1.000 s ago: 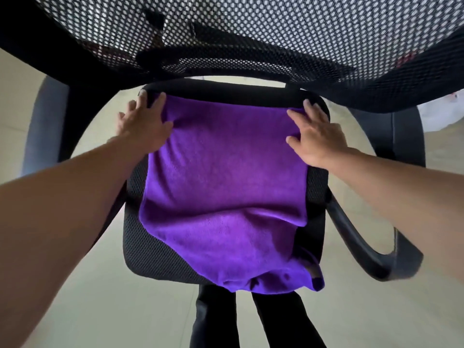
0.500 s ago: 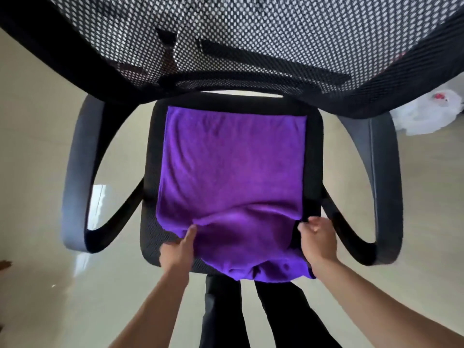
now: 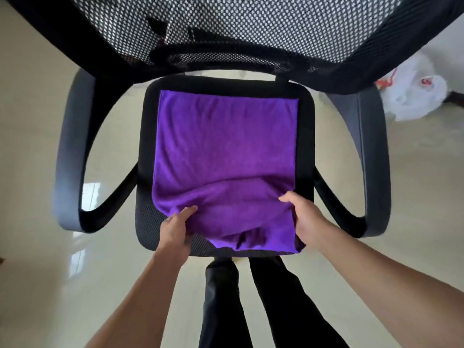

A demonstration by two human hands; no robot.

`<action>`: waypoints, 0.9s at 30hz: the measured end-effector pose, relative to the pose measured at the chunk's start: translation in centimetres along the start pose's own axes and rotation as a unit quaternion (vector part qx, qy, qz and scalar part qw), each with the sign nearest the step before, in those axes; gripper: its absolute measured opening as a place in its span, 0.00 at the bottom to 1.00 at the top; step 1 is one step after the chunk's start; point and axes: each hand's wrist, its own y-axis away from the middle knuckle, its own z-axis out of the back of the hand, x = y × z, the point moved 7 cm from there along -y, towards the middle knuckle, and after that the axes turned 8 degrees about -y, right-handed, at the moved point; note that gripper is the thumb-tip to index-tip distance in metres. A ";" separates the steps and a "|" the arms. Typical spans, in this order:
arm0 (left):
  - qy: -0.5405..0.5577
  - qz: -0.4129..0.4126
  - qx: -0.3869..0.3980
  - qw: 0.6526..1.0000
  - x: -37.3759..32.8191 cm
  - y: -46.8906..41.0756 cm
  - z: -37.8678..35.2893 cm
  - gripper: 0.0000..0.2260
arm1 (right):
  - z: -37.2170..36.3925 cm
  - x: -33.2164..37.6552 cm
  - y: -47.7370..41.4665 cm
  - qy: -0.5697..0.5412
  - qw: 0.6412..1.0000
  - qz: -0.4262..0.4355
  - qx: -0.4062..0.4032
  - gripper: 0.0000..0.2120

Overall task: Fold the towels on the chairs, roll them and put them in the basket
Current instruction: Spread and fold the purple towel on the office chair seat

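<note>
A purple towel (image 3: pixel 226 146) lies spread on the black mesh seat of an office chair (image 3: pixel 144 222), its near end bunched and hanging over the seat's front edge. My left hand (image 3: pixel 177 228) pinches the towel's near left part, thumb on top of the cloth. On the near right side my right hand (image 3: pixel 305 217) grips the towel's edge with curled fingers. The far half of the towel lies flat and smooth. No basket is in view.
The chair's mesh backrest (image 3: pixel 251 28) fills the top of the view. Grey armrests (image 3: pixel 67 151) curve out on both sides. A white plastic bag (image 3: pixel 411 96) lies on the pale tiled floor at the right. My legs in dark trousers (image 3: pixel 251 302) stand in front of the seat.
Both hands left the towel's far corners and came back to its near end. They now hold the near part, which is lifted and bunched more than half a second ago.
</note>
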 end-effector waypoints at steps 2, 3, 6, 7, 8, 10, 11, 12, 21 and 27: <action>0.016 0.026 0.035 0.999 0.0 -0.3 0.2 0.10 | -1.0 -0.3 -0.1 -0.059 0.998 -0.014 0.027 0.11; 0.013 0.040 0.041 0.998 0.1 -0.3 0.5 0.12 | -1.4 -0.6 0.1 -0.078 0.996 -0.021 0.042 0.14; -0.023 0.088 0.068 0.994 0.9 0.1 1.3 0.13 | -1.7 -2.0 0.7 -0.136 0.989 -0.038 0.050 0.18; -0.035 0.102 0.090 0.990 1.1 0.4 1.5 0.12 | -1.3 -2.6 0.9 -0.145 0.988 -0.041 0.042 0.17; -0.042 0.111 0.110 0.987 1.3 0.7 1.5 0.12 | -0.8 -3.1 1.2 -0.147 0.987 -0.049 0.035 0.14; -0.043 0.114 0.133 0.984 1.4 1.0 1.6 0.10 | 0.4 -4.2 1.6 -0.154 0.986 -0.067 0.017 0.09; -0.038 0.108 0.138 0.984 1.2 0.9 1.8 0.08 | 1.0 -4.5 1.7 -0.159 0.985 -0.072 0.003 0.09; -0.028 0.101 0.140 0.984 0.9 0.8 1.9 0.06 | 1.5 -4.4 2.0 -0.162 0.984 -0.075 -0.011 0.08; 0.080 0.084 0.217 0.969 -0.9 1.7 1.3 0.13 | 2.1 -2.7 3.0 -0.200 0.974 0.045 -0.101 0.11; -0.273 -0.029 0.036 0.961 -1.2 0.7 7.0 0.10 | 4.9 -0.5 4.6 0.216 0.910 0.258 -0.242 0.19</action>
